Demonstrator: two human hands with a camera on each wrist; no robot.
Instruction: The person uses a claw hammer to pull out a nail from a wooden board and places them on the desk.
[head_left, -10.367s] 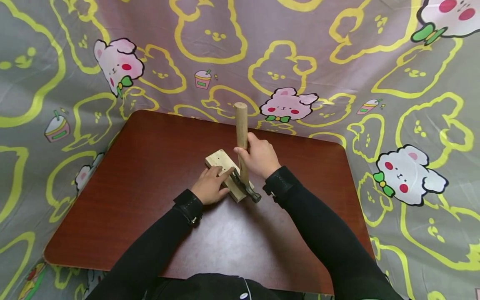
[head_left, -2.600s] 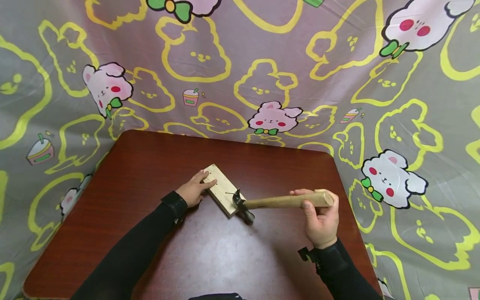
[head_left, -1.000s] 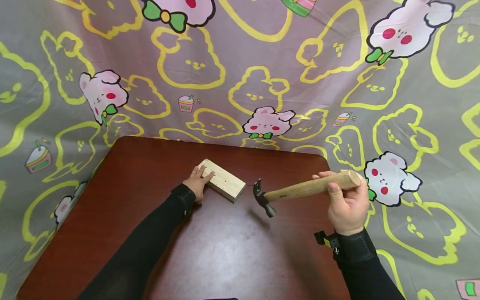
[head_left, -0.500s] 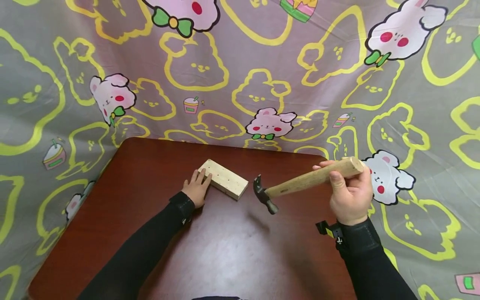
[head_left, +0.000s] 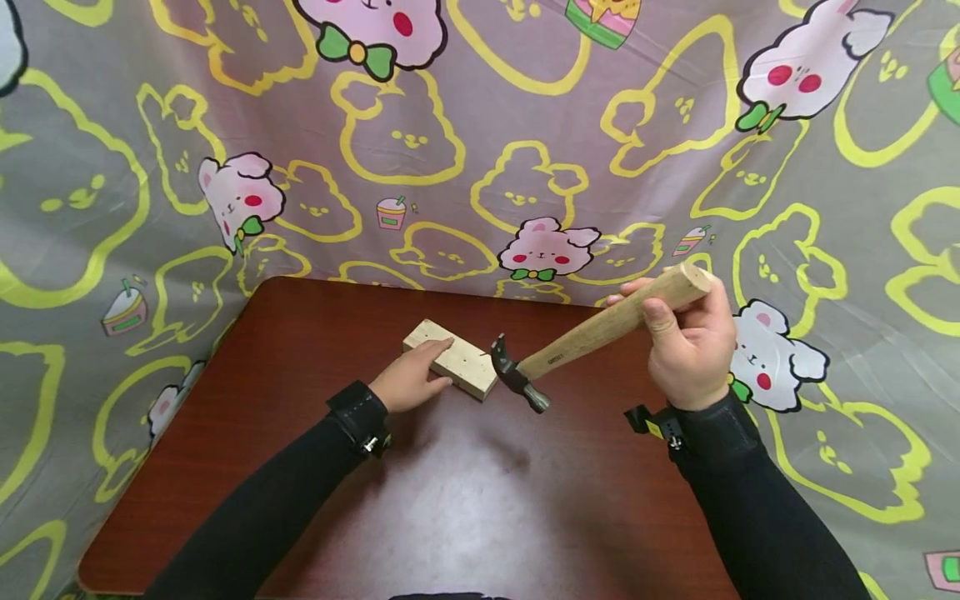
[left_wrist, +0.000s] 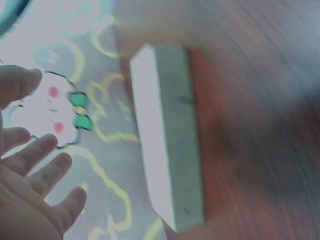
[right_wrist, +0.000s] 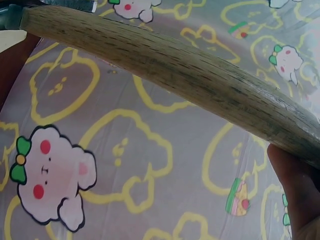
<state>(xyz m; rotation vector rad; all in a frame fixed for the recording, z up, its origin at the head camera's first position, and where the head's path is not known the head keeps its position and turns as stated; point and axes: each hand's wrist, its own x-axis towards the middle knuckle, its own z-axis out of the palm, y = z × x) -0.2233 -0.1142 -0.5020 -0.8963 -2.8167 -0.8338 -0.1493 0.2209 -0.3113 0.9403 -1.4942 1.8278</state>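
A pale wooden block (head_left: 474, 367) with small dark holes lies at an angle on the table. My left hand (head_left: 408, 379) is at its near long side, overlapping it in the head view. The left wrist view shows that hand's fingers (left_wrist: 47, 170) spread and loosely extended, apart from the block (left_wrist: 182, 135). My right hand (head_left: 693, 342) grips a claw hammer (head_left: 592, 337) near the end of its wooden handle (right_wrist: 170, 65). The dark hammer head (head_left: 513, 375) hangs above the table beside the block's right end. A thin, dark nail-like line (head_left: 484, 352) shows at the claw.
The reddish-brown table (head_left: 300, 333) has rounded corners. A grey-pink cloth (head_left: 517, 108) printed with cartoon rabbits hangs behind it and on both sides. Both wrists wear black straps, with a small device (head_left: 652, 427) on the right one.
Ten seconds ago the hammer stood upright with its head on the block; since then it has come away to the right. In the last half second its handle rises and my left hand shifts right.
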